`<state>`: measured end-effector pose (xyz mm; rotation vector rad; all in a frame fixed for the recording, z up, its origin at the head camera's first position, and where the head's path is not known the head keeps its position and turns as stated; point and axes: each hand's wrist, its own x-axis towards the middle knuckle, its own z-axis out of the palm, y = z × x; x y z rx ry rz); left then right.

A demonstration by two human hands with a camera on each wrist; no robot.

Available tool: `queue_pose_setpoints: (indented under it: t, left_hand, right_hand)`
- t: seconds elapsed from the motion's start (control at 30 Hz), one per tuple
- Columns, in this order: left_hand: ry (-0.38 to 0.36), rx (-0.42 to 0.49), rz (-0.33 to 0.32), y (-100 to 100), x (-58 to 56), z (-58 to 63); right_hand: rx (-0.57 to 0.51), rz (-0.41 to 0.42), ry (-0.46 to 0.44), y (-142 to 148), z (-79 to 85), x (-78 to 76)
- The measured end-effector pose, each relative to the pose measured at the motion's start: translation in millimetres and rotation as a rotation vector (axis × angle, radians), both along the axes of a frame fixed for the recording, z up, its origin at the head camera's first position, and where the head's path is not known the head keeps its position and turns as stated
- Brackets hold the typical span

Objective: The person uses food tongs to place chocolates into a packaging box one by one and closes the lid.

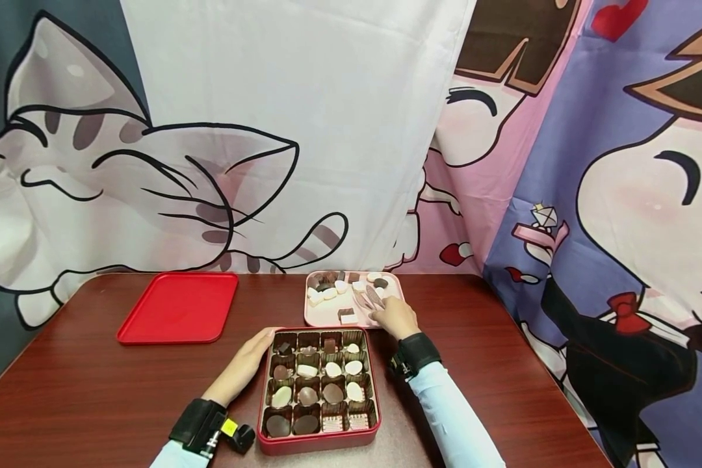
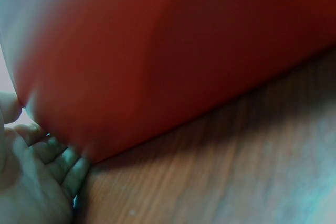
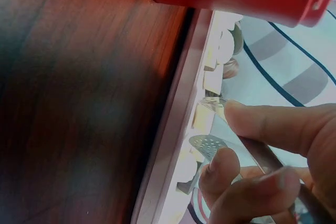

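Note:
A red tin (image 1: 318, 444) with a gold divided insert stands at the table's near middle. Most compartments hold dark, milk or white chocolates; the two at the front right show only their ridged bottoms. At its far left corner my left hand (image 1: 247, 361) grips the rim and wall, the thumb high and the fingers bent against the side (image 2: 58, 161). My right hand (image 1: 399, 318) holds metal tongs (image 1: 367, 297) with perforated ends over a pale pink tray (image 1: 312, 316) of chocolates. In the right wrist view the tong ends stand apart, with a pale piece (image 3: 202, 117) between them.
A flat red tray (image 1: 178, 309) lies at the back left of the brown wooden table (image 1: 82, 390). The pink tray stands just behind the tin, near the table's back edge. A printed cloth (image 1: 327, 97) hangs right behind the table.

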<state>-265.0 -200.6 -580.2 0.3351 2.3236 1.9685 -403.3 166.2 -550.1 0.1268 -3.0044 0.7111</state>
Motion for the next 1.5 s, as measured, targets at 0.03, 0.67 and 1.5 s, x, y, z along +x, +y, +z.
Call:
queue_pose_setpoints:
  t: [0.03, 0.67, 1.5]
  left_hand:
    - [-0.001, 0.000, -0.001, 0, 0.0, 0.0]
    - [-0.014, -0.031, 0.027, 4, 1.5, 5.6]
    - [0.013, -0.017, 0.010, 3, 1.8, 4.4]
  right_hand:
    - [0.001, -0.004, -0.008, -1, -0.1, -1.8]
    - [-0.021, -0.015, -0.002, -6, -0.6, -10.0]
    - [-0.080, 0.112, 0.051, 16, -6.1, 0.5]
